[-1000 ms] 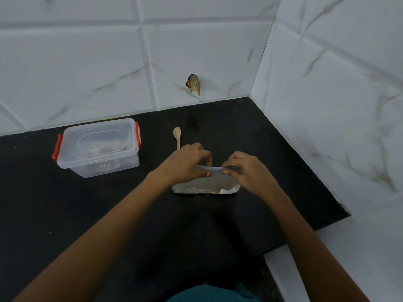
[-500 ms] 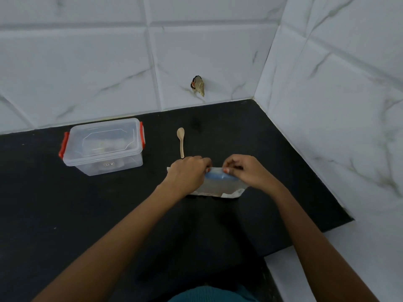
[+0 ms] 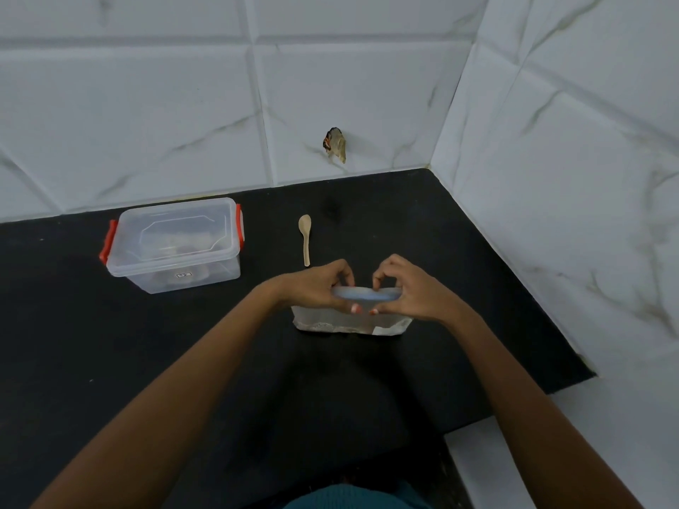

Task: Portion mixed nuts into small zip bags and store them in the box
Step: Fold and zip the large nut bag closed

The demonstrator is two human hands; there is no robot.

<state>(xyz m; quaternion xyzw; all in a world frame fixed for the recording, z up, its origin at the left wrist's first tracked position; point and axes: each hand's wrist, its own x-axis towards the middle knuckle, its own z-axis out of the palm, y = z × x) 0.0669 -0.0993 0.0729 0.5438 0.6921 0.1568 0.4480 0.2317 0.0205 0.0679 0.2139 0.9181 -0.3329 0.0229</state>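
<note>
The black surface [image 3: 110,361] runs back into a corner of white tiled wall. At its back left stands a clear plastic box [image 3: 176,247], lid on, with red latches at both ends. To the right of it, apart, lies a small wooden spoon [image 3: 305,238], bowl toward the wall. Nearer, a clear zip bag [image 3: 349,323] stands on its base.

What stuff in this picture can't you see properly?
Head view only:
- What's in the zip bag: cloudy plastic, and the left hand and right hand cover its top.
- What's in the box: the closed lid blurs it.
- The box's label: too small to read.
- The scrap on the wall: too small to identify.
</note>
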